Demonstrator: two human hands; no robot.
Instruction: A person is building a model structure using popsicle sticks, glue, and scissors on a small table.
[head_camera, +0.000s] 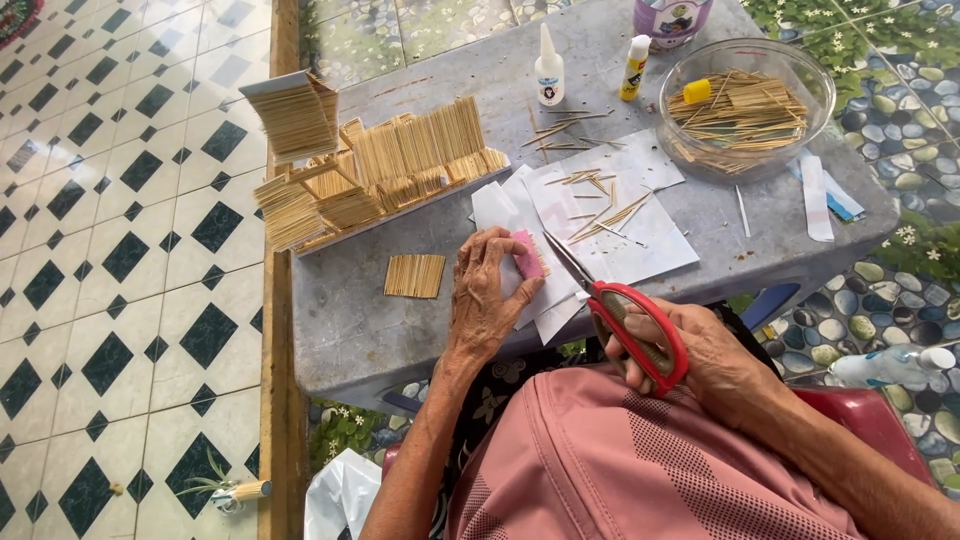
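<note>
My left hand (487, 293) rests on white paper sheets (640, 235) at the table's near edge and pinches a small pink piece (527, 254) with a row of sticks on it. My right hand (715, 362) grips red-handled scissors (640, 325), and their blades point up-left toward the pink piece. Loose thin sticks (600, 205) lie scattered on the paper. A flat glued panel of sticks (415, 275) lies on the grey table (340, 330) left of my left hand.
A model built of stick panels (370, 170) stands at the table's left on a board. A glass bowl (745, 105) full of sticks sits far right. Two glue bottles (548, 68) (634, 66) and a purple container (670, 18) stand at the back. Tiled floor lies to the left.
</note>
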